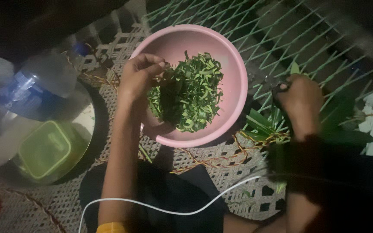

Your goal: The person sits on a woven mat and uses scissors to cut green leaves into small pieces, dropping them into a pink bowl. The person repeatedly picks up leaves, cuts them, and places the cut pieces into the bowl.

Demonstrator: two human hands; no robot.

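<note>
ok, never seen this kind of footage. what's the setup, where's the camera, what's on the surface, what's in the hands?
There is no machine here: a person works with two bare hands, filmed by one camera worn on the head, looking down. The left hand reaches into a pink bowl of chopped green leaves, fingers pinched at the pile. The right hand grips a bunch of long green leaves beside the bowl. Everything rests on a woven lattice surface. To the left are a clear plastic bottle and a green lidded container on a round tray. A white cable crosses the bottom.
</note>
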